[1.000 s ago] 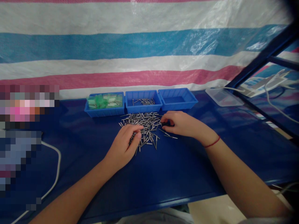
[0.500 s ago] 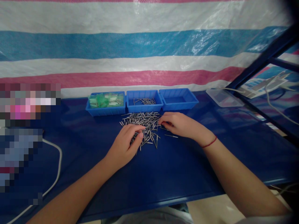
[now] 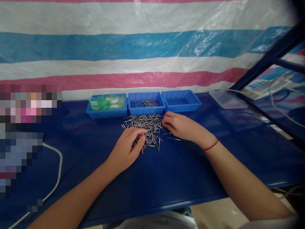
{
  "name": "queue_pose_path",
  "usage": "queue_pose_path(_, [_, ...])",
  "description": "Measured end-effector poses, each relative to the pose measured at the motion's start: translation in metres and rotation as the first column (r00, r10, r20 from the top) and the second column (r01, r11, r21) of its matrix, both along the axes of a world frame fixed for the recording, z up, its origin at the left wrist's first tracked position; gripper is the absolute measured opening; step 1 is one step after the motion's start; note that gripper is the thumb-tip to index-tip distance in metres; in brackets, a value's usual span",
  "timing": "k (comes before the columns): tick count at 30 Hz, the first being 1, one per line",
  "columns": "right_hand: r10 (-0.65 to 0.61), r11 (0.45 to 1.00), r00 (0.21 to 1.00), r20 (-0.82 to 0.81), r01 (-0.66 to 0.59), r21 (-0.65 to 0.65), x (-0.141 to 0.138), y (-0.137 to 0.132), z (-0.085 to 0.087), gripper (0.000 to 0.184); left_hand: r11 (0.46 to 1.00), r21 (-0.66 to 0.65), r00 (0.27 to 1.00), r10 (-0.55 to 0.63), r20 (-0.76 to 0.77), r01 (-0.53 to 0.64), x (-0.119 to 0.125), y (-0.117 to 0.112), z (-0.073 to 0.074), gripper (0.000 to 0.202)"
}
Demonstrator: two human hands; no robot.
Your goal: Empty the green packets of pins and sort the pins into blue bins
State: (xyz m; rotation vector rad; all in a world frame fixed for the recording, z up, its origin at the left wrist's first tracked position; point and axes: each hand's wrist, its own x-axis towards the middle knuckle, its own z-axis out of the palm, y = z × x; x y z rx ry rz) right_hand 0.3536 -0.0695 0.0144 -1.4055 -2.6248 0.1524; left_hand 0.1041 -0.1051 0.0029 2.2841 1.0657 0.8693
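Two bare hands work at one heap of blind rivets [image 3: 150,121], too many and too overlapped to count, which lies on the blue table [image 3: 166,178] between and just beyond the fingers. The left hand [image 3: 126,144] curves over the heap's near left edge, thumb and forefinger tips parted with rivets showing between them; its other fingers are hidden. The right hand [image 3: 182,125] has its fingers bent and bunched at the heap's right edge; whether they pinch a rivet cannot be told. At least two loose rivets [image 3: 175,138] lie just nearer than those fingertips.

Three blue bins stand in a row beyond the fingers: the left bin [image 3: 108,114] with green and clear packets [image 3: 107,102], the middle bin [image 3: 146,111] with a smaller uncounted batch of rivets, the right bin [image 3: 182,108] just past the right fingers. Well to their right, print on a sheet [image 3: 264,86] is too small to read.
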Motion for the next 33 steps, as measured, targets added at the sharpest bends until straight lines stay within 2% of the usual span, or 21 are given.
queue_pose_path(11, [-0.024, 1.000, 0.996, -0.080, 0.023, -0.018, 0.001, -0.001, 0.008, 0.015, 1.000, 0.028, 1.000, -0.001, -0.016, 0.002, -0.001, 0.001, -0.003, 0.017])
queue_pose_path(15, [-0.038, 0.999, 0.980, -0.196, 0.041, 0.008, -0.001, -0.003, 0.013, 0.015, 0.999, 0.034, 1.000, 0.012, -0.017, -0.011, 0.000, 0.001, -0.003, 0.015])
queue_pose_path(18, [-0.058, 0.998, 0.918, -0.393, 0.050, -0.030, -0.010, -0.007, 0.013, 0.014, 0.999, 0.034, 0.999, 0.030, -0.017, -0.030, 0.000, 0.001, -0.003, 0.015])
queue_pose_path(22, [-0.089, 0.984, 0.803, -0.589, -0.022, -0.178, -0.032, -0.018, 0.009, 0.012, 0.997, 0.035, 0.998, 0.070, -0.003, -0.070, 0.001, 0.001, -0.004, 0.021])
queue_pose_path(28, [-0.207, 0.910, 0.674, -0.710, -0.135, -0.393, -0.057, -0.033, 0.004, 0.008, 0.995, 0.025, 0.996, 0.092, 0.014, -0.092, 0.001, 0.001, -0.003, 0.011])
queue_pose_path(33, [-0.251, 0.870, 0.605, -0.756, -0.202, -0.450, -0.059, -0.032, 0.002, 0.010, 0.990, 0.088, 0.993, 0.111, 0.032, -0.113, -0.001, 0.000, -0.002, 0.009])
